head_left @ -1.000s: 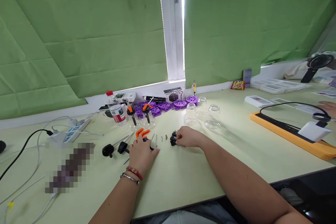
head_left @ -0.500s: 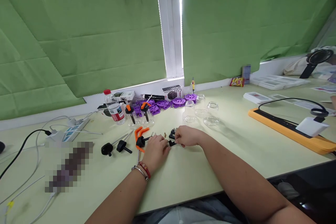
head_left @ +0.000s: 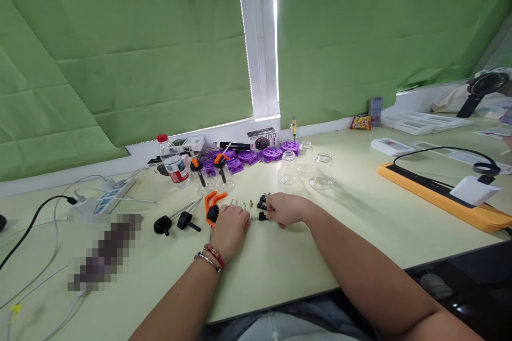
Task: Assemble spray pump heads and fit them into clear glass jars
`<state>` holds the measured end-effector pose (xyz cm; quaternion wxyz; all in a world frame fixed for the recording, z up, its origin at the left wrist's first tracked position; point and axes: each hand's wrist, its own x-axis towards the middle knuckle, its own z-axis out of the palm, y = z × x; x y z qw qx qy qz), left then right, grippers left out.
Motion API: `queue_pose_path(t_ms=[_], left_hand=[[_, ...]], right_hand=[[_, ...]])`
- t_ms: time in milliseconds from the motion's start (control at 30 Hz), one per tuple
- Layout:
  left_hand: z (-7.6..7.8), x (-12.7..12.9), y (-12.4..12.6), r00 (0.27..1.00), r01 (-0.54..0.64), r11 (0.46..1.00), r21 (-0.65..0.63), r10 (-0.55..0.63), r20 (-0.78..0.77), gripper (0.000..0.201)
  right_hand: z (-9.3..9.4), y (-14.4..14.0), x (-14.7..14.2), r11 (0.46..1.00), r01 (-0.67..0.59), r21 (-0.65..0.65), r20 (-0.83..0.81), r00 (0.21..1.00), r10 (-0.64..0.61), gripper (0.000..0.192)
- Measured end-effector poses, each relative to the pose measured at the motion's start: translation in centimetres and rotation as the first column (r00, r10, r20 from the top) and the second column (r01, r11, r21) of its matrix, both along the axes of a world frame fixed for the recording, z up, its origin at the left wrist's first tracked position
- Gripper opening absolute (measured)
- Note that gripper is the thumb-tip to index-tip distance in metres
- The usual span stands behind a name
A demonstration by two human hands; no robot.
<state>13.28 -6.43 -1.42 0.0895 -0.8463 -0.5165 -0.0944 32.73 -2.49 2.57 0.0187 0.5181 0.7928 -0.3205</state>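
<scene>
My left hand (head_left: 232,225) rests low over the table with its fingers curled, and a thin metal spring (head_left: 254,219) shows from its fingertips. A small black plastic part (head_left: 263,216) sits at the spring's right end, pinched in the closed fingers of my right hand (head_left: 286,209). More small black parts (head_left: 262,201) lie just behind the right fingers, with a small brass-coloured piece (head_left: 251,203) beside them. Left of my left hand are orange hook-shaped pieces (head_left: 214,200) and black knobs with metal rods, including one black knob (head_left: 162,225).
Clear glass jars (head_left: 321,170) stand behind my right hand. Purple plastic discs (head_left: 272,154) and a red-capped bottle (head_left: 175,162) line the back. An orange power strip (head_left: 440,200) lies right; a white power strip (head_left: 116,197) with cables lies left.
My left hand has shifted left, away from my right hand, and the spring now shows between them. The right hand has hardly moved.
</scene>
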Motion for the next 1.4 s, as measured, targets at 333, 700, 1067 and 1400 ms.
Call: queue_pose_path(t_ms=[333,700,1067,1400], left_hand=[[0.5,-0.7,-0.1,0.999,-0.042,0.999,-0.032,0.042,0.010,0.017],[0.9,-1.6,0.0,0.994,-0.073,0.994,-0.086,0.080,0.081,0.020],[0.9,-1.2,-0.2,0.998,-0.014,0.999,-0.045,0.017,0.066,0.019],[0.3,-0.8,0.3,0.981,-0.028,0.999,-0.046,0.036,0.189,0.015]], right_hand=[[0.6,-0.7,-0.3,0.999,-0.007,0.051,0.158,0.987,-0.001,0.009],[-0.8,-0.8,-1.5,0.976,-0.064,0.210,0.216,0.976,0.017,0.021],[-1.9,-0.6,-2.2,0.897,-0.078,0.434,-0.017,0.995,0.095,0.013],[-3.2,-0.3,-3.8,0.828,-0.157,0.538,-0.009,0.981,0.192,0.013]])
